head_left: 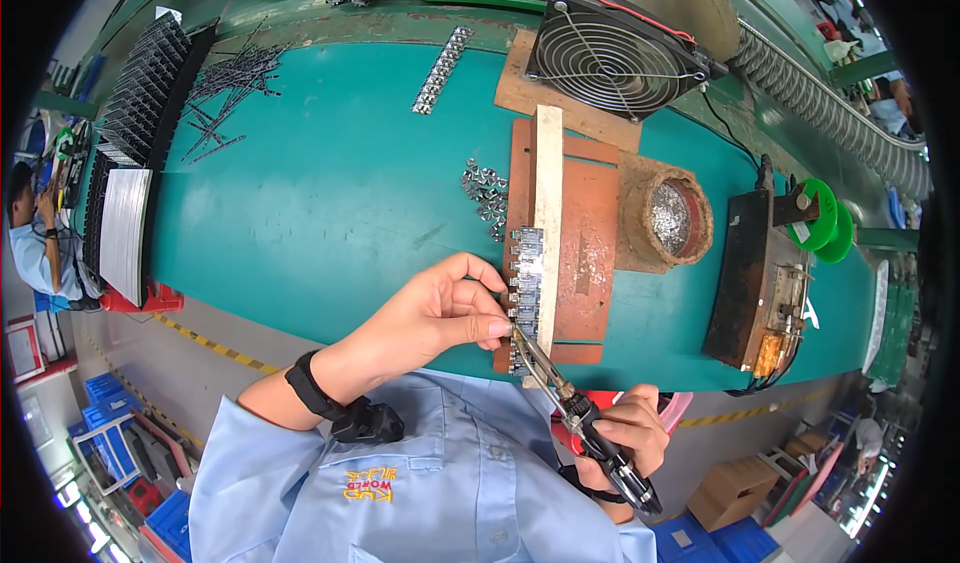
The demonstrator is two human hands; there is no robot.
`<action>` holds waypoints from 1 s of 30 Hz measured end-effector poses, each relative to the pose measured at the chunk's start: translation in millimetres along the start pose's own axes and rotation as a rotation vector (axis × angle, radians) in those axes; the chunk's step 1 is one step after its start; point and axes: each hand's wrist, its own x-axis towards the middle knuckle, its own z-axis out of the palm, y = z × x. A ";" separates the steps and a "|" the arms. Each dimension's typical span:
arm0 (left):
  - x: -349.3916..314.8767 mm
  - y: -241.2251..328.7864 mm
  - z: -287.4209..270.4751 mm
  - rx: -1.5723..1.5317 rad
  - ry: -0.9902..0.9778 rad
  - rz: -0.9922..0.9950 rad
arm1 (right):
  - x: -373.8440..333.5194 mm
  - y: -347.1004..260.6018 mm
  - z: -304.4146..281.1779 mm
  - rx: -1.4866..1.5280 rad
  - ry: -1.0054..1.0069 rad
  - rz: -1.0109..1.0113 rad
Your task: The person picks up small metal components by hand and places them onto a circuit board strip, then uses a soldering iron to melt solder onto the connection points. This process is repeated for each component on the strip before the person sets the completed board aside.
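My right hand is wrapped round the black handle of a soldering iron. Its thin metal front end slants up and left to a row of small metal parts, set along a pale wooden bar. The bar lies lengthwise on a reddish-brown board. My left hand is closed at the left side of the row, thumb and forefinger pinched close to the iron's tip. What that pinch holds, if anything, is too small to make out. Left of the board lies a pile of small shiny metal pieces.
Beyond the board stands a black fan; a round pot of silvery material sits to its right. Farther right are a dark metal box and green spools. Thin dark strips and a rack occupy the left.
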 end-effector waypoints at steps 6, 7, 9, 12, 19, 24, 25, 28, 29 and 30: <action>0.2 -0.4 0.0 0.000 -0.001 -0.001 | -2.8 1.2 -1.3 0.024 0.009 0.000; 0.3 -0.1 0.2 0.003 0.001 -0.003 | -3.9 1.4 -2.2 0.023 0.018 -0.007; 0.3 0.2 0.4 0.007 0.002 -0.006 | -5.6 1.9 -3.3 0.023 0.035 -0.022; -0.1 0.2 0.2 0.016 0.012 -0.012 | -3.2 1.0 -1.6 0.046 0.019 -0.013; 0.3 -0.3 -0.1 0.001 0.010 0.003 | -0.6 1.0 -0.7 0.056 0.013 -0.013; -0.6 0.8 -0.1 0.018 0.012 0.001 | -2.9 2.5 -3.8 0.051 0.000 -0.007; -0.8 1.2 0.0 0.021 0.012 0.001 | -3.6 3.6 -5.1 0.047 -0.009 -0.010; -1.0 1.8 1.9 0.020 0.006 0.004 | -15.9 25.5 -1.3 0.034 0.218 0.045; -1.2 2.9 3.3 0.024 0.003 0.002 | -18.0 29.0 -0.7 0.027 0.331 0.073; -1.1 3.9 4.6 0.023 0.014 -0.009 | -14.8 29.4 0.4 0.028 0.338 0.074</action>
